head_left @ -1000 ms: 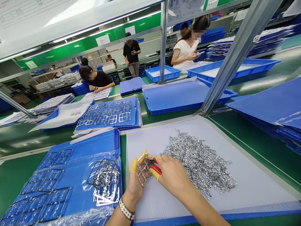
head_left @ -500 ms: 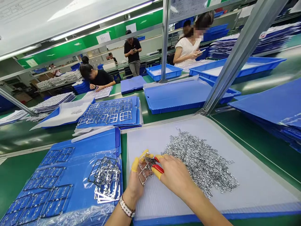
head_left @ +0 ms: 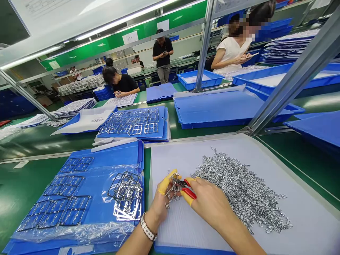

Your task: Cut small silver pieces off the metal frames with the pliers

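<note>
R fingers [head_left: 187, 198] w/ pliers [head_left: 189, 193] at frame [head_left: 174, 185]

Near centre: one left hand [head_left: 158, 202], one right hand [head_left: 212, 202]; one pair of red-handled pliers [head_left: 189, 193]; one metal frame [head_left: 172, 186]; one wristband [head_left: 148, 227]. Near left: seven dark frames [head_left: 75, 211] in rows of two, two and three; one heap of frames [head_left: 128, 198], number too jumbled to tell. Near right: one heap of silver pieces [head_left: 241, 187], too many to count. Farther back: at least six people [head_left: 162, 53]; three metal posts [head_left: 204, 46]; three white papers [head_left: 130, 37] on green band [head_left: 186, 13].
</note>
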A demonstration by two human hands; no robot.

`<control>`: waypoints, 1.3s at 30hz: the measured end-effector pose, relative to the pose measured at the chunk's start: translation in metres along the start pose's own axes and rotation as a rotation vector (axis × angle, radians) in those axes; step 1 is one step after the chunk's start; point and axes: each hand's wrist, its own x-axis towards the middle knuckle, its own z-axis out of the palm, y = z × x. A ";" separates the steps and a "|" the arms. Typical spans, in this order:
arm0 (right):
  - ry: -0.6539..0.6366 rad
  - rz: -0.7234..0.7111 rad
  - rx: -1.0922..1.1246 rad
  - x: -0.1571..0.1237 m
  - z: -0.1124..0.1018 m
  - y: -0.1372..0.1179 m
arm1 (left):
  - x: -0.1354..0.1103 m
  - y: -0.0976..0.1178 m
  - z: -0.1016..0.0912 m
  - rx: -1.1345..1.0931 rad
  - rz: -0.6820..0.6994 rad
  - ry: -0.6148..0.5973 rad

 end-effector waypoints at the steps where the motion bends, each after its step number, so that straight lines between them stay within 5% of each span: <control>1: 0.005 -0.001 -0.021 0.000 -0.001 -0.001 | 0.000 0.000 0.000 0.006 -0.002 0.003; 18: 0.026 0.093 -0.011 -0.015 0.004 -0.005 | 0.003 0.017 0.002 -0.359 -0.128 0.009; 39: -0.014 0.066 -0.016 -0.010 0.001 -0.023 | 0.003 0.010 0.001 -0.238 0.012 0.116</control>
